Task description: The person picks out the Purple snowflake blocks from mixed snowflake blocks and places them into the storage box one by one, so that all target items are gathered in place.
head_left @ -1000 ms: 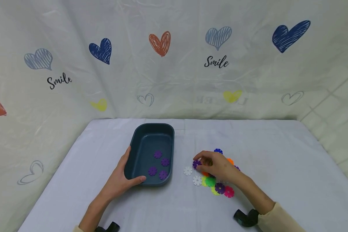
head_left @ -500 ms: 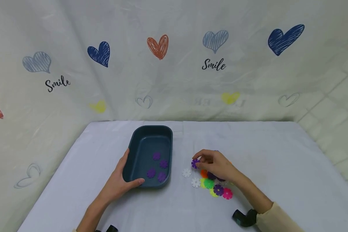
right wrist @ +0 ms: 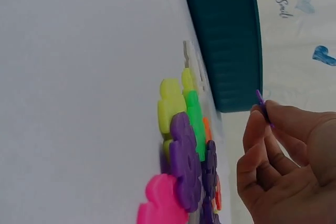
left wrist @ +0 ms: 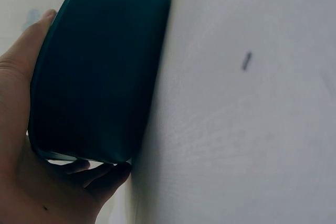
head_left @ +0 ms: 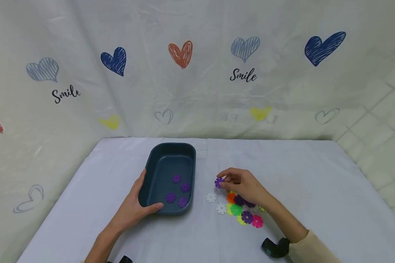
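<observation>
My right hand (head_left: 245,184) pinches a purple snowflake disc (head_left: 218,183) between thumb and fingers, raised above the table. In the right wrist view the same purple disc (right wrist: 262,106) shows edge-on at the fingertips. Below and beside that hand lies a pile of snowflake discs in several colours, among them a green disc (head_left: 236,209), a pink disc (head_left: 257,221) and another purple disc (head_left: 247,217). The hand hides part of the pile. My left hand (head_left: 131,206) grips the near-left corner of a dark teal tray (head_left: 162,164), thumb on the rim. Several purple discs (head_left: 170,197) lie inside it.
Two white discs lie between tray and pile, one white disc (head_left: 211,197) being farther back. A white cloth (head_left: 283,157) covers the table. Behind hangs a curtain (head_left: 210,91) printed with hearts. A black wrist device (head_left: 275,248) sits at the right sleeve.
My right hand has lifted the purple disc slightly and moved it a little left, away from the pile. The left hand keeps its grip on the tray. The head view has shifted slightly.
</observation>
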Demonstrator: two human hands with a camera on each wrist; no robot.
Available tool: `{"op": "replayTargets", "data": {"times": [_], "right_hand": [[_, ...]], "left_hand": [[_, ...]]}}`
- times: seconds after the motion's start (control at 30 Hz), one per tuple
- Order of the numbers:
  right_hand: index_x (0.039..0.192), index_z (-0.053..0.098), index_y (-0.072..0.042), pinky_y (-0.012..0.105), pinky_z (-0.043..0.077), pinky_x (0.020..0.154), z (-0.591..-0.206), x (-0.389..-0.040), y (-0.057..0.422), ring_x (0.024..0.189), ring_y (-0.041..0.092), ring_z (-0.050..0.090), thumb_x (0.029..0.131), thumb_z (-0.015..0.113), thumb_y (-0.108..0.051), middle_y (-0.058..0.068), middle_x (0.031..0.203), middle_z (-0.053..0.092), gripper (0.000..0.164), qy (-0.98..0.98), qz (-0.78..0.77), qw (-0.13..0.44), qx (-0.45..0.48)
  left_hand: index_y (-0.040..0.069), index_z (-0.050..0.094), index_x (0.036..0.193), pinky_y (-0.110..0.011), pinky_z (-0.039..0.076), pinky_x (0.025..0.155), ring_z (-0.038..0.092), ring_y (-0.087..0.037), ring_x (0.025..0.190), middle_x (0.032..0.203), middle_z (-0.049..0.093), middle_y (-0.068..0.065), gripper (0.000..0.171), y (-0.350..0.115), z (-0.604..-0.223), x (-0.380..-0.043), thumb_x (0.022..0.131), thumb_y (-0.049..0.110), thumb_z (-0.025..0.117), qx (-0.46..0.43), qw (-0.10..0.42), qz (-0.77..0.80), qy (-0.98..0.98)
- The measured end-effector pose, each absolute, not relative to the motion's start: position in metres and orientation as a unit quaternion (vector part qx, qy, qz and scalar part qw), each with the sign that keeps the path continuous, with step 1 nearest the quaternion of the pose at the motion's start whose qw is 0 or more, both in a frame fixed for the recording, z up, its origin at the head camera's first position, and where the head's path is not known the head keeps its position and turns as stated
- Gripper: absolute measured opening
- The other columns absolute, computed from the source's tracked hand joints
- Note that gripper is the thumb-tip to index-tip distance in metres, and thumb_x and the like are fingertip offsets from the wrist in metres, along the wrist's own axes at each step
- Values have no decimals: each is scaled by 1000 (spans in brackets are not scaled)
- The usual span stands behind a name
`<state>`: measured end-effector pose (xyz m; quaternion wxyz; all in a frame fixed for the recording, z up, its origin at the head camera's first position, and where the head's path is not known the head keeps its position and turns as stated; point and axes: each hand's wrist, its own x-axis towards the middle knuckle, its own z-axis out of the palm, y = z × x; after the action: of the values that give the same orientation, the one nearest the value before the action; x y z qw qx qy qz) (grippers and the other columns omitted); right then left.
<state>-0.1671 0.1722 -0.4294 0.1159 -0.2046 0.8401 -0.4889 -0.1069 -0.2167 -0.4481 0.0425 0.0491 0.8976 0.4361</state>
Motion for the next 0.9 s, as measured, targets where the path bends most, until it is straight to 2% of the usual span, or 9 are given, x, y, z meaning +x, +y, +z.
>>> {"op": "replayTargets", "data": {"times": [0.23,0.53,0.77,0.9], "right_hand": [[122,73,-12,29,59,68,-426,-169,169,79,30,69,98,73,-17,14,97,74,24,830,-508,126,-192],[123,71,-7,32,63,78,-425,-170,166,90,33,74,99,71,-12,16,105,74,25,808,-546,132,-179],[124,71,-7,28,63,83,-421,-170,162,94,23,75,98,71,-9,16,118,72,26,802,-558,131,-167],[124,71,-7,26,62,84,-420,-170,158,95,23,75,98,70,-8,17,120,72,26,799,-563,131,-163]], "left_hand": [[36,-1,168,-74,27,119,15,-43,161,178,6,-8,123,-217,-449,-109,82,41,87,61,33,440,895],[35,-1,168,-75,26,119,14,-44,162,178,6,-8,124,-217,-450,-109,81,43,87,58,33,435,898],[37,-1,168,-75,27,118,14,-44,162,178,6,-8,124,-218,-451,-109,81,42,87,61,30,440,896],[37,-1,168,-75,26,119,14,-44,162,178,6,-9,124,-218,-452,-109,81,43,87,59,31,438,896]]}}
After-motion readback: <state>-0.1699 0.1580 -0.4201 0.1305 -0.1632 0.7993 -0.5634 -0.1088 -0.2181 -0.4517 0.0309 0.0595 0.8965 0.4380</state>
